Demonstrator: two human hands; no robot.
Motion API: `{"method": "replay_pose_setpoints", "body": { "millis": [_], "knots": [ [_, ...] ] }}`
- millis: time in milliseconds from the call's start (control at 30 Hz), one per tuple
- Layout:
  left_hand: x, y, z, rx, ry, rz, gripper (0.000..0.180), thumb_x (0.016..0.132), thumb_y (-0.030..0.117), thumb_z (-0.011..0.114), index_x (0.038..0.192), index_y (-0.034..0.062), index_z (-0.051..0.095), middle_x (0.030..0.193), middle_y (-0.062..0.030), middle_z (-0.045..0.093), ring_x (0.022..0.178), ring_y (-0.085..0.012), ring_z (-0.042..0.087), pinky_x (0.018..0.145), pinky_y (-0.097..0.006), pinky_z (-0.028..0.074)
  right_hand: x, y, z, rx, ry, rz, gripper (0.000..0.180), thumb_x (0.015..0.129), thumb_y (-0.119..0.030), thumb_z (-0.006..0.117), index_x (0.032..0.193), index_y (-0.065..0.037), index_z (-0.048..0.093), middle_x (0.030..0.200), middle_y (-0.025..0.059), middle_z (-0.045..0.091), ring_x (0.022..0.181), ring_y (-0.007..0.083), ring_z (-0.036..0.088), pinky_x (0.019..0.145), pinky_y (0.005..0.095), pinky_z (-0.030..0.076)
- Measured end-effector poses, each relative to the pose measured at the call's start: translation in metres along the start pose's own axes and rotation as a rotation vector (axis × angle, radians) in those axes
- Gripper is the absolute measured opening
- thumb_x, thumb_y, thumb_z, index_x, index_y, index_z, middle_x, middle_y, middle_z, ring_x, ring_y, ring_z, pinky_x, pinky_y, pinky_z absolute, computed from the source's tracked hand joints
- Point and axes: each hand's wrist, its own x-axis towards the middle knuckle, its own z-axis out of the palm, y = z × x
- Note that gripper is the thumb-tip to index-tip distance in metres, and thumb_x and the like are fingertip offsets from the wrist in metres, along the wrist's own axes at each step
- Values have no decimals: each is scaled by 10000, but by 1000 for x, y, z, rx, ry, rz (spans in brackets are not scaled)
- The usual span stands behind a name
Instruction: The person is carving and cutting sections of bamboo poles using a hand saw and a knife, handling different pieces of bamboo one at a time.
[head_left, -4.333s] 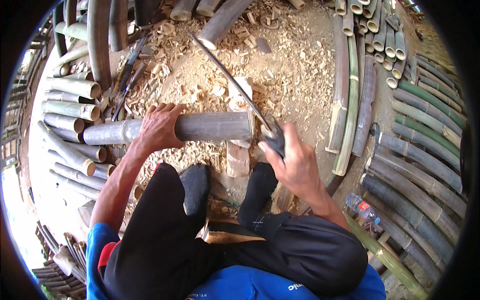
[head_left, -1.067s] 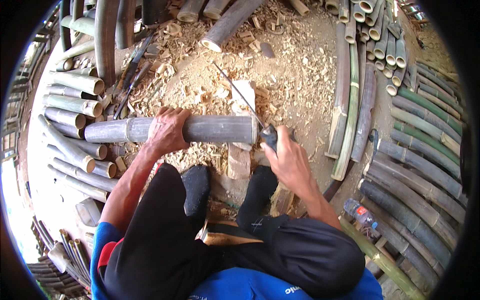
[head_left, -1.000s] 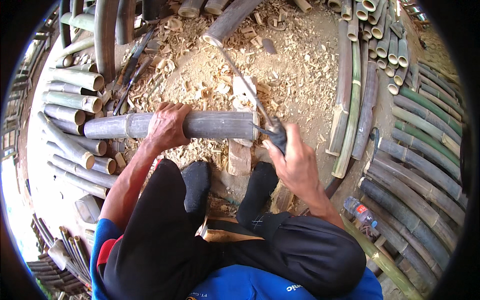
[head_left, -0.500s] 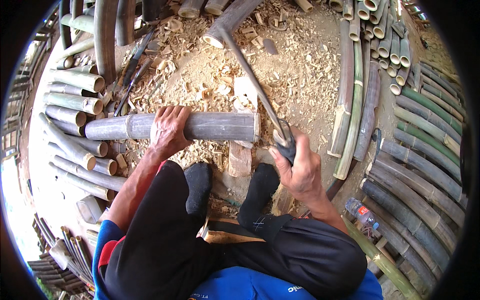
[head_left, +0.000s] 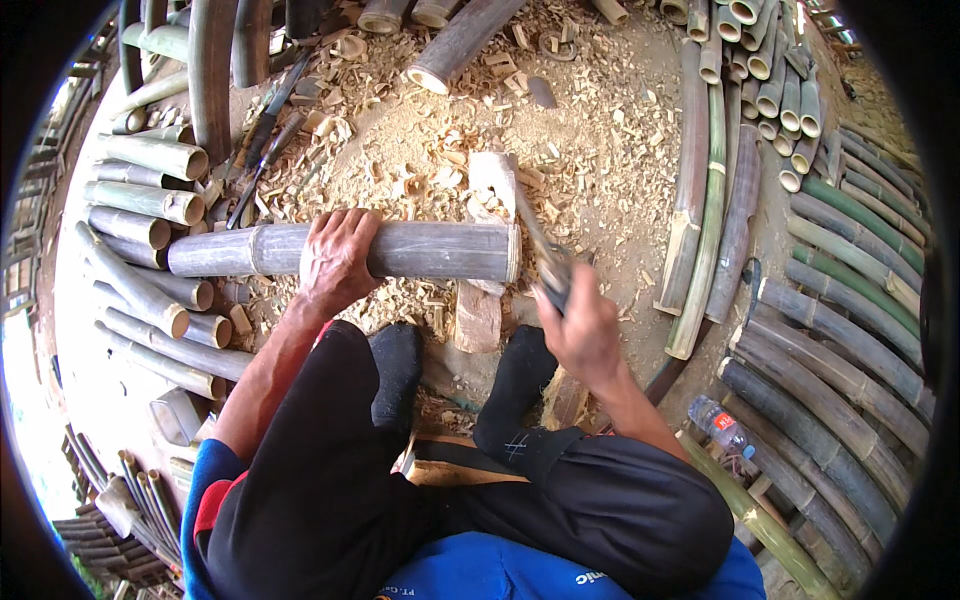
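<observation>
A thick grey bamboo piece (head_left: 440,250) lies crosswise in front of me, its right end over a pale wooden block (head_left: 478,318). My left hand (head_left: 340,255) is closed over the middle of the bamboo, fingers on the far side. The fingers of my right hand (head_left: 585,330) wrap round the dark handle of a machete (head_left: 540,237), just right of the bamboo's cut end. Its blade points up and to the left, partly smeared by motion. Whether the blade touches the bamboo, I cannot tell.
Wood shavings (head_left: 400,130) cover the ground ahead. Cut bamboo sections (head_left: 150,200) are stacked at the left, with long tools (head_left: 265,150) beyond them. Long bamboo poles (head_left: 830,400) and a plastic bottle (head_left: 720,420) lie at the right. My feet in black socks (head_left: 397,375) are close to the block.
My right hand has moved slightly left with the machete. The blade, earlier reaching far up and away, has dropped toward the bamboo's right end. My left hand holds its place.
</observation>
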Motion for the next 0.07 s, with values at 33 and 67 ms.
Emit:
{"method": "replay_pose_setpoints", "body": {
  "millis": [33, 67],
  "knots": [
    [-1, 1, 0, 2, -3, -4, 651, 551, 212, 910, 1107, 82, 597, 1057, -113, 644, 1058, -335, 629, 972, -464, 472, 8, 12, 14, -283, -248, 212, 374, 988, -241, 696, 1207, -7, 503, 806, 219, 704, 678, 384, 734, 537, 454, 561],
    [-2, 1, -1, 1, -29, -27, 653, 556, 211, 908, 1118, 87, 600, 1062, -111, 646, 1067, -330, 630, 984, -467, 467, 2, 19, 16, -284, -249, 213, 374, 988, -241, 696, 1207, -7, 503, 806, 219, 704, 678, 384, 734, 537, 454, 561]
  ]
}}
